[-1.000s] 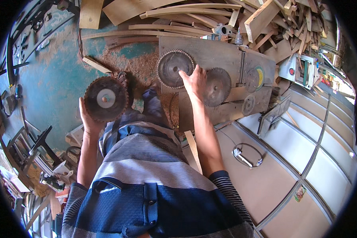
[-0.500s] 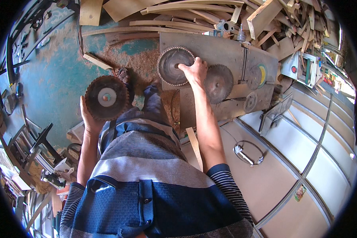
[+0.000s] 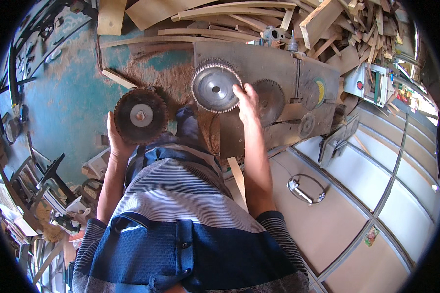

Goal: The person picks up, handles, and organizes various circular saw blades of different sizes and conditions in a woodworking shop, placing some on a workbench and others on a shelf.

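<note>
My left hand [image 3: 117, 138] grips a dark circular saw blade [image 3: 127, 127] at its lower left edge; the fingers behind it are hidden. A lighter ring surrounds this blade's centre. In my right hand [image 3: 248, 103] is a shinier toothed saw blade [image 3: 214, 97], pinched at its right rim, its round centre hole uncovered. Behind its upper edge shows a second row of teeth, possibly another blade. Just right of that hand, a dark saw blade [image 3: 273, 108] lies on the grey metal tabletop [image 3: 274, 63], partly covered by the hand.
Smaller discs [image 3: 307, 125] lie farther right on the metal top. Wood offcuts [image 3: 357, 29] are piled at the far right, with long curved strips [image 3: 210, 32] along the back. Sawdust covers the green floor [image 3: 68, 93]. A framed panel [image 3: 318, 219] stands at right, a cable [image 3: 308, 188] against it.
My right hand has shifted from the blade's centre to its right rim and tilted the blade, baring the hole. My left hand has moved its blade slightly right.
</note>
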Available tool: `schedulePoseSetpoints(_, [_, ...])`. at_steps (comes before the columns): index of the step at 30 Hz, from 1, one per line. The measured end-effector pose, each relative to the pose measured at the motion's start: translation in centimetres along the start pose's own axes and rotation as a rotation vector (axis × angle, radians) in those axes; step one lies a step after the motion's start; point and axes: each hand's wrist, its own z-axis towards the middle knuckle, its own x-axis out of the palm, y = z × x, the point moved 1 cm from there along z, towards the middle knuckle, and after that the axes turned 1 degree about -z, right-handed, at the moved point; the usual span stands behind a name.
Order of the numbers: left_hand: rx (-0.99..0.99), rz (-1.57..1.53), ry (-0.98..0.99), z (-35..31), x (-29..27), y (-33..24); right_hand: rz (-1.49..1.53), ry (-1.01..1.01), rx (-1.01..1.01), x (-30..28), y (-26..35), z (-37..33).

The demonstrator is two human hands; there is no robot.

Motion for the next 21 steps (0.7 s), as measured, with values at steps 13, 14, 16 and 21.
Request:
schedulePoseSetpoints(13, [-0.068, -0.068, -0.031, 0.9, 0.7, 0.6, 0.511, -0.397, 0.114, -3.6, -5.1, -11.0])
schedulePoseSetpoints(14, [-0.084, -0.073, -0.019, 0.9, 0.6, 0.5, 0.501, -0.405, 0.082, -3.8, -5.4, -11.3])
schedulePoseSetpoints(16, [-0.088, -0.051, -0.011, 1.1, 0.5, 0.4, 0.462, -0.495, 0.059, -4.2, -5.8, -11.8])
schedulePoseSetpoints(21, [-0.091, -0.002, 0.031, 1.7, 0.8, 0.5, 0.298, -0.602, -0.060, -4.4, -6.1, -11.3])
